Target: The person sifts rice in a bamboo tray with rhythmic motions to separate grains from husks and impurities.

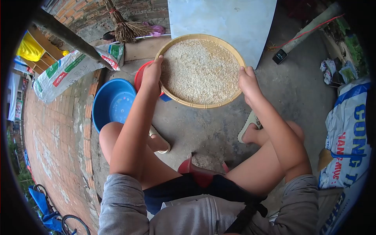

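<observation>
A round, yellowish winnowing basket (204, 105) is held up in front of me over the concrete floor. Pale grains that look like rice (200, 70) cover its bottom, with browner ones toward the far right side. My left hand (152, 73) grips the left rim, thumb on top and fingers hidden under the edge. On the opposite side, my right hand (250, 83) is closed on the right rim. Partly behind the basket and my left hand is a red basin (138, 74). A blue basin (113, 100) stands left of my left forearm.
A pale blue board (223, 17) lies beyond the basket. A straw broom (127, 29) leans at the brick wall. Printed sacks lie at left (64, 72) and right (344, 133). Wooden posts stand on both sides. Below me is a red plastic object (197, 172).
</observation>
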A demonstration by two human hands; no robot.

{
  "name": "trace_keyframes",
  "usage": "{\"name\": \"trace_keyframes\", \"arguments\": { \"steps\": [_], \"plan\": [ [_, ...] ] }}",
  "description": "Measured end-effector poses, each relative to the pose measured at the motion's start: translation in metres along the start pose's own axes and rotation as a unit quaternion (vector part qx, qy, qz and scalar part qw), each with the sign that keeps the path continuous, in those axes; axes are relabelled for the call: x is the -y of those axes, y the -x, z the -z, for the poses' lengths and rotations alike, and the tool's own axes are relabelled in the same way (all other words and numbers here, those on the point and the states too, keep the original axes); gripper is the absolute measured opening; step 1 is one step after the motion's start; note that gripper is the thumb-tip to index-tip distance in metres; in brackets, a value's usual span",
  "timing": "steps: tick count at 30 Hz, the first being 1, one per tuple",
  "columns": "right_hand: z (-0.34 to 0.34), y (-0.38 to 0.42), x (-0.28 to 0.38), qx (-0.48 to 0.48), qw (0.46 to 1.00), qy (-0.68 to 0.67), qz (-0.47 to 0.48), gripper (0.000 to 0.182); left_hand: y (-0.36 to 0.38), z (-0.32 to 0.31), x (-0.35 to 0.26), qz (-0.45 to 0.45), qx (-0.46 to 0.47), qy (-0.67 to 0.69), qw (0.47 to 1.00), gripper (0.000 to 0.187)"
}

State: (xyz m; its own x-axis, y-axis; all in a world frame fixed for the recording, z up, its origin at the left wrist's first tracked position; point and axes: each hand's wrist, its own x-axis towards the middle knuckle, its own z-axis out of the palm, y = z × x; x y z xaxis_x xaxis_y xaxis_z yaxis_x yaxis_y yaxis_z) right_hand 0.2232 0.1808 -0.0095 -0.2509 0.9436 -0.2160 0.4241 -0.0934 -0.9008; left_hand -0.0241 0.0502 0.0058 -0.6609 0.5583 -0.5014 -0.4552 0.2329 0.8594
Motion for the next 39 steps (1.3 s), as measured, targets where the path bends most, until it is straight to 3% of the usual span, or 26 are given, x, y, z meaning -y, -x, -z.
{"name": "trace_keyframes", "arguments": {
  "steps": [5, 9, 11, 12, 14, 15, 17, 18, 21, 27, 29, 31, 33, 34, 37, 39],
  "plan": [
    [0.015, -0.021, 0.010, 0.000, 0.996, -0.088, 0.030, 0.029, 0.015, -0.021, 0.011, -0.071, -0.018, -0.075, 0.994, 0.037],
    [0.007, -0.011, 0.015, -0.049, 0.991, -0.126, -0.002, 0.027, 0.000, -0.021, 0.010, -0.138, -0.021, -0.134, 0.981, 0.041],
    [0.005, -0.012, 0.010, -0.052, 0.984, -0.169, -0.021, 0.027, 0.005, -0.023, 0.003, -0.182, -0.064, -0.315, 0.929, 0.051],
    [0.005, -0.010, 0.011, -0.053, 0.984, -0.170, -0.009, 0.026, 0.005, -0.024, 0.005, -0.183, -0.065, -0.315, 0.929, 0.051],
    [0.003, -0.006, 0.014, -0.053, 0.982, -0.182, -0.009, 0.025, 0.009, -0.029, 0.010, -0.389, -0.151, -0.481, 0.771, 0.062],
    [0.003, -0.004, 0.015, -0.054, 0.980, -0.192, -0.007, 0.024, 0.014, -0.034, 0.010, -0.389, -0.153, -0.481, 0.771, 0.062],
    [0.000, -0.003, 0.015, -0.056, 0.978, -0.200, -0.001, 0.024, 0.022, -0.044, 0.009, -0.457, -0.116, -0.567, 0.676, 0.068],
    [-0.002, -0.003, 0.014, -0.059, 0.976, -0.209, 0.004, 0.024, 0.023, -0.048, 0.012, -0.456, -0.117, -0.567, 0.676, 0.068],
    [-0.011, 0.000, 0.012, -0.053, 0.976, -0.209, 0.014, 0.024, 0.030, -0.061, 0.023, -0.452, -0.009, -0.546, 0.705, 0.070],
    [-0.029, 0.010, 0.015, -0.043, 0.966, -0.254, 0.014, 0.022, 0.047, -0.086, 0.043, -0.500, 0.018, -0.596, 0.628, 0.067],
    [-0.030, 0.012, 0.014, -0.041, 0.967, -0.252, 0.007, 0.021, 0.052, -0.092, 0.048, -0.524, 0.103, -0.579, 0.616, 0.064],
    [-0.032, 0.019, 0.023, -0.044, 0.968, -0.245, -0.011, 0.020, 0.055, -0.095, 0.048, -0.560, 0.125, -0.553, 0.605, 0.059],
    [-0.033, 0.020, 0.026, -0.022, 0.956, -0.291, -0.036, 0.020, 0.054, -0.098, 0.047, -0.573, 0.229, -0.512, 0.598, 0.055],
    [-0.034, 0.019, 0.025, -0.027, 0.953, -0.301, -0.034, 0.020, 0.054, -0.099, 0.047, -0.618, 0.204, -0.482, 0.587, 0.052],
    [-0.033, 0.014, 0.018, -0.039, 0.955, -0.290, -0.039, 0.021, 0.058, -0.101, 0.039, -0.574, 0.239, -0.471, 0.626, 0.044],
    [-0.031, 0.012, 0.013, -0.047, 0.961, -0.270, -0.048, 0.021, 0.058, -0.102, 0.038, -0.581, 0.223, -0.499, 0.603, 0.038]
  ]
}}
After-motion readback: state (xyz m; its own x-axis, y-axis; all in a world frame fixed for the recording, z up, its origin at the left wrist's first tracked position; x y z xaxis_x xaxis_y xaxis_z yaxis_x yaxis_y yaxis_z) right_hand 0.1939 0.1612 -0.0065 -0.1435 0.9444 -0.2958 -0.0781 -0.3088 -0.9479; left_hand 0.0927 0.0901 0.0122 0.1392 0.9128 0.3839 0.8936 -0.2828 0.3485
